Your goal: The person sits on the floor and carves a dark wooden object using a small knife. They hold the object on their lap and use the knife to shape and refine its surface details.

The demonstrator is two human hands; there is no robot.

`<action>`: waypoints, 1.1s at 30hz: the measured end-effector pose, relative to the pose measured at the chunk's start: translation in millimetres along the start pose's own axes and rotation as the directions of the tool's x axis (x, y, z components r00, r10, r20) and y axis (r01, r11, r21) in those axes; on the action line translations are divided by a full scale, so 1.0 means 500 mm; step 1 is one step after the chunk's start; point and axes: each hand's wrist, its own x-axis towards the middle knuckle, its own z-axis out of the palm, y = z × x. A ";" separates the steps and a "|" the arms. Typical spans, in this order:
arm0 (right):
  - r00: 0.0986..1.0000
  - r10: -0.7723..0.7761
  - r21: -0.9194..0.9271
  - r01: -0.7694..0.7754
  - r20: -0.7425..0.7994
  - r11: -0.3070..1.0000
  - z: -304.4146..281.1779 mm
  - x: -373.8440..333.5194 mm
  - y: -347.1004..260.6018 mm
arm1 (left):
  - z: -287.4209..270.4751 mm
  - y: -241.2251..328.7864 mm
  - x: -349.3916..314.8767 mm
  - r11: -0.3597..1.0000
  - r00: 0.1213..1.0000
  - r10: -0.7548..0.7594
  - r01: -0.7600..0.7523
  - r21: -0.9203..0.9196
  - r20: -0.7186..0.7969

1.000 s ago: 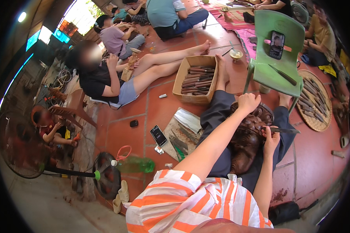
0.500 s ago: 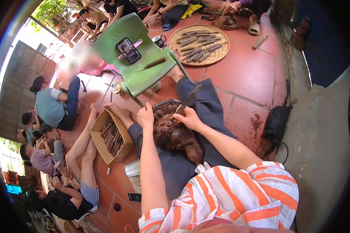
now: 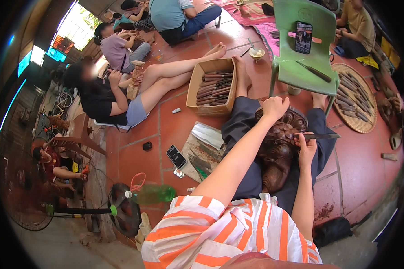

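A dark brown, ornately carved wood carving rests between my legs, with rounded, curling relief. My left hand is closed at its far left edge, the fingertips hidden behind the hand. Low over the carving's right side, my right hand grips a carving knife whose dark blade points right. Beyond the carving stands a green plastic chair, bearing a phone and another knife with a dark handle.
A cardboard box of wooden-handled tools sits left of my legs. Nearer lie a phone, a board with blades and a green bottle. At right is a woven tray of tools. A person sits at left.
My view has swung left, bringing the fan, bottle and left-hand floor into sight. The knife remains in my right hand; its blade now points right instead of up and right.
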 end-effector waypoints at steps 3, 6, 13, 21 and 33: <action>1.000 -0.017 -0.004 0.017 0.020 1.000 -0.001 0.003 -0.002 | 0.004 -0.002 -0.001 1.000 1.000 0.001 -0.001 -0.009 -0.009; 1.000 -0.006 0.021 0.006 0.015 1.000 -0.001 0.007 -0.006 | 0.009 0.001 0.003 1.000 1.000 0.016 -0.015 0.014 -0.023; 1.000 -0.001 0.006 0.001 0.012 1.000 -0.006 0.005 -0.003 | 0.009 0.005 0.002 0.999 0.998 0.034 -0.033 0.015 -0.044; 1.000 -0.005 0.018 0.005 0.010 1.000 -0.006 0.006 -0.002 | 0.007 0.007 0.005 1.000 1.000 -0.002 0.001 0.013 0.012; 1.000 0.009 0.033 -0.009 0.003 0.999 -0.004 0.004 -0.002 | 0.007 0.002 0.005 0.999 0.999 -0.022 0.021 0.026 0.033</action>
